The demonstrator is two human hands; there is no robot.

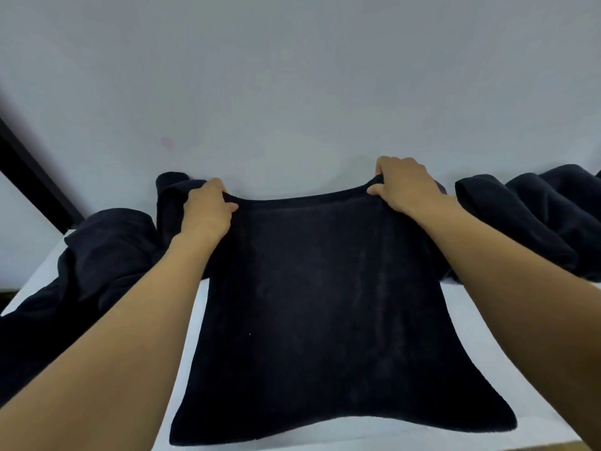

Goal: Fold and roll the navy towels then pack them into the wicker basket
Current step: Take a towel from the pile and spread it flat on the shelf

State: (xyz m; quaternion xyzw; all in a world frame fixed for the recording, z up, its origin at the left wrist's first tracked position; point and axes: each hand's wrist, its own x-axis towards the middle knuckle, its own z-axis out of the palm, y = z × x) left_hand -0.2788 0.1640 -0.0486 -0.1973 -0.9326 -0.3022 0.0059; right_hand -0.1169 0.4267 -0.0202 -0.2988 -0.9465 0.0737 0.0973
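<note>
A navy towel (312,307) lies spread on the white table (507,327) in front of me, reaching from the near edge to the wall. My left hand (208,209) pinches its far left corner and my right hand (403,187) pinches its far right corner. The far edge sags slightly between the two hands. More navy towels lie crumpled at the left (97,255) and at the right (536,219). No wicker basket is in view.
A pale grey wall (292,76) rises directly behind the table. A black bar (29,170) slants down the wall at the far left. Bare table surface shows on either side of the spread towel.
</note>
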